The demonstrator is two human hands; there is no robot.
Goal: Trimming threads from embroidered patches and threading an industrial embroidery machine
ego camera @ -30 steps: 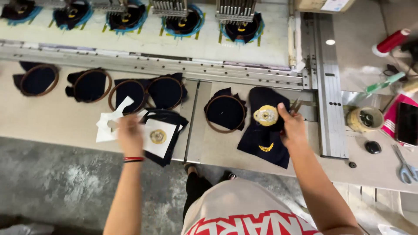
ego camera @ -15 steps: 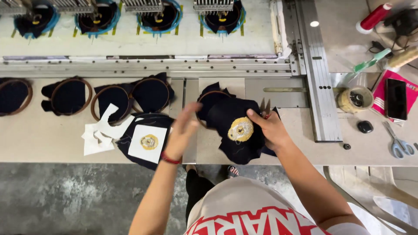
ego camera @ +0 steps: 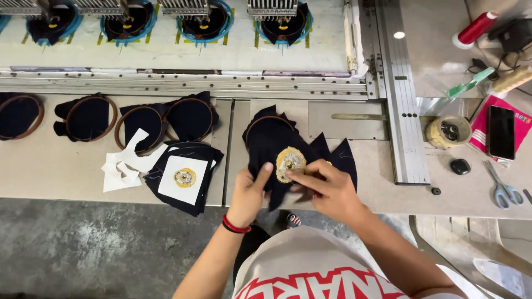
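Beige worktable [ego camera: 55,177] carries hooped navy cloths [ego camera: 86,116], scissors [ego camera: 501,188], phone [ego camera: 501,133].

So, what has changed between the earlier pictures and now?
The left hand left the stack with the white backing square and moved right to grip the dark fabric piece. The right hand kept hold of it. The hooped pieces stayed put.

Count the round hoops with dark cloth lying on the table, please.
5. Four lie in a row at the left: one at the edge, then and. The fifth is above the hands, partly covered by cloth. Others may be hidden.
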